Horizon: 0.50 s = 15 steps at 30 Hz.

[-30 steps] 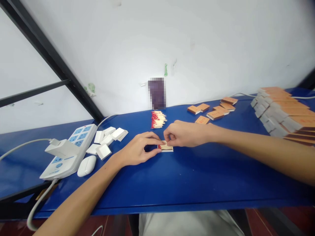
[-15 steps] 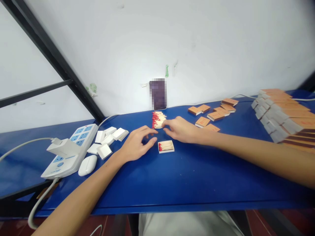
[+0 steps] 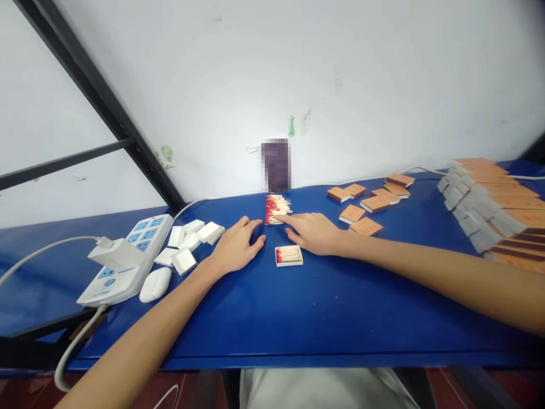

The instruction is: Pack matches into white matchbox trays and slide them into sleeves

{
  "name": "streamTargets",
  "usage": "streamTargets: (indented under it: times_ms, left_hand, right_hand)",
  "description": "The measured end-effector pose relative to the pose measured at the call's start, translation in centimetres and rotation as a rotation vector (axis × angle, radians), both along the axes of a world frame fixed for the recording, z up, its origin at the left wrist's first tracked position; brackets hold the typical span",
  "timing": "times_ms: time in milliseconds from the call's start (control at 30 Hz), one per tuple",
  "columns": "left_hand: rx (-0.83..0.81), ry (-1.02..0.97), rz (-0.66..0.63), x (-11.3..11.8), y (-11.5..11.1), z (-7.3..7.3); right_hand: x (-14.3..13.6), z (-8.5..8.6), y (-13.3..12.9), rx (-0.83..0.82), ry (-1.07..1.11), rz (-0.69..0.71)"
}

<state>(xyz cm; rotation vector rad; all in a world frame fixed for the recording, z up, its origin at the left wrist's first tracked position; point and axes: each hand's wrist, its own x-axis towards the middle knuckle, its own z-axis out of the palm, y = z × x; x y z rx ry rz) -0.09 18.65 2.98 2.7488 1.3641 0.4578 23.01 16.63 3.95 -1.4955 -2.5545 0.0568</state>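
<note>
A pile of red-tipped matches (image 3: pixel 276 208) lies on the blue table in front of the wall. The index finger of my right hand (image 3: pixel 315 232) is stretched onto the near edge of that pile, its thumb apart below. My left hand (image 3: pixel 238 244) rests just left of the pile, thumb and fingers apart, holding nothing. Between my hands and nearer to me sits a small white matchbox tray (image 3: pixel 289 263) with several matches in it, their red heads to the left. Whether a match is under my right fingertip I cannot make out.
White trays (image 3: pixel 184 261) lie at left beside a white earphone case (image 3: pixel 155 284) and a power strip (image 3: pixel 128 267) with a plugged-in adapter. Orange matchbox covers (image 3: pixel 367 226) lie scattered at right, near a large stack of matchboxes (image 3: pixel 502 199). A blurred phone-like object (image 3: pixel 276 166) leans on the wall.
My right hand has gone from bent fingers at the pile's right corner to an extended index finger on its near edge. My left hand has drawn slightly left, away from the tray.
</note>
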Motion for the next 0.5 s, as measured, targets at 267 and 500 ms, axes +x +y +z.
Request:
streamTargets:
  times_ms: [267,500]
  left_hand:
    - [-0.002,0.022,-0.041,-0.19,-0.03,-0.13]
    - [-0.029,-0.002,-0.078,0.00,-0.38,0.29]
  right_hand:
    - [0.35,-0.59,0.41,0.027,0.036,0.042]
    - [0.60,-0.81,0.61,0.028,0.096,0.084]
